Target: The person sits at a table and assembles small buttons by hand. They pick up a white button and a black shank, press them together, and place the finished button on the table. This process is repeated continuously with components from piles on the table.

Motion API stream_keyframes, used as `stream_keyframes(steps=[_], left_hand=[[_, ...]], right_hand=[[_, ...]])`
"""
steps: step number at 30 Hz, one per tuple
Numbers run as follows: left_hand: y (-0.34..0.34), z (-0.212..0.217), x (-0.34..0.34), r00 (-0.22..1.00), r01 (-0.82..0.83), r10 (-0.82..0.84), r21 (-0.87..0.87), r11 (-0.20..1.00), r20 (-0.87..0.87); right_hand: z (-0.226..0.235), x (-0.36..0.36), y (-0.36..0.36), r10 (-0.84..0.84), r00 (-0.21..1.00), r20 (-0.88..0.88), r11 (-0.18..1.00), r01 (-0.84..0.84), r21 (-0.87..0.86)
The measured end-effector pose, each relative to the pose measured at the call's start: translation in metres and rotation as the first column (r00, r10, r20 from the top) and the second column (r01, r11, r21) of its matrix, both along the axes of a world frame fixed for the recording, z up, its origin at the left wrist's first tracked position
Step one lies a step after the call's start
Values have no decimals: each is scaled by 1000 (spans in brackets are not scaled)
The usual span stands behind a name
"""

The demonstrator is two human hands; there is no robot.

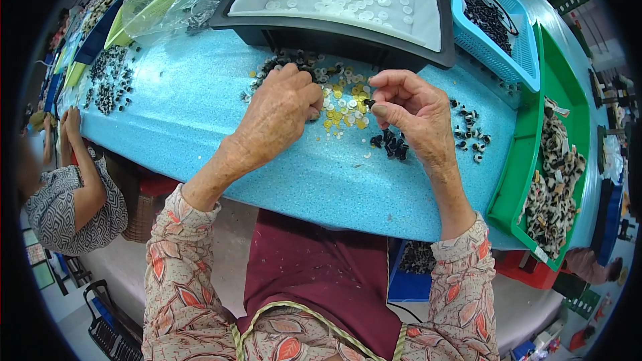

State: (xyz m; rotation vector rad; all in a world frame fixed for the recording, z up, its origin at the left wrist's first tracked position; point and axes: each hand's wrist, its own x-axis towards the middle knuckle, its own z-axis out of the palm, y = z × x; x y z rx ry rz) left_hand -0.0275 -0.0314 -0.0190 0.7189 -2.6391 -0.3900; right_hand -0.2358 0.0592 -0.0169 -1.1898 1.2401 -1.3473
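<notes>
Head view: the left hand [284, 110] lies palm-down, fingers curled, on the scattered yellow and white discs [344, 110], pinning them within reach. The right hand [418, 117] pinches a small black piece [369, 103] between thumb and forefinger, above the black pile [391, 144] on the blue table [200, 93], near the black tray [334, 33].

A small sorting workshop was shown. A long blue speckled worktable [200, 113] was strewn with heaps of small buttons, black, white and yellow [344, 103]. Bulk stock was kept around it: a black tray of white buttons [334, 33], a blue plastic basket [528, 73] of dark pieces and a green tray [528, 160] of mixed ones. A second person [73, 194] was seated at the same table, further along.
</notes>
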Motion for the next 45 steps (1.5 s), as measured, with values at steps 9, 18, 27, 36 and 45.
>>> stream_keyframes(steps=[9, 18, 27, 36, 45], left_hand=[[7, 11, -24, 858, 69, 310, 688, 722, -411], [14, -1, -42, 731, 245, 510, 872, 424, -454], [17, 0, -40, 700, 331, 552, 890, 313, -454], [14, -8, -37, 706, 380, 573, 906, 188, -416], [3, -3, -35, 740, 323, 508, 895, 307, -441]], right_hand=[[3, 1, 2, 25, 998, 64, 1000, -24, -12], [-3, -3, -2, 7, 983, 185, 1000, -8, 4], [-7, 1, -6, -34, 997, 74, 998, 38, -46], [-5, 5, -6, -4, 987, -159, 990, -18, -138], [2, -6, -4, 36, 999, -21, 994, -38, -98]])
